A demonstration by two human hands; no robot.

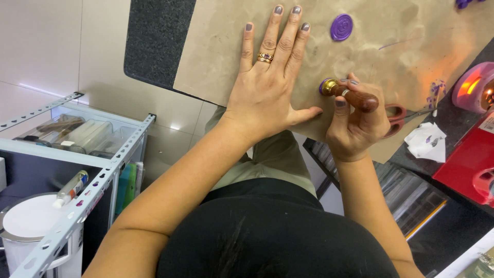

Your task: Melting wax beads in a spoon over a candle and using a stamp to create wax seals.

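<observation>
Tan mat (226, 56): spread over dark tabletop, fills upper field. Left hand (267, 87): flat on mat, fingers spread wide, holding nothing, pressing mat down. Right hand (355, 123): at 3 o'clock of left hand, fingers curled closed round wooden-handled stamp (350, 95), tilted, brass head on mat. Purple wax seal (341, 27): on mat, 12 o'clock of stamp, well apart.

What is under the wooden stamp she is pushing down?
The stamp, held in the right hand, presses onto a tan sheet. A little purple shows at its brass head; the rest is covered. The left hand lies flat on the sheet. A finished purple seal lies nearby.
</observation>
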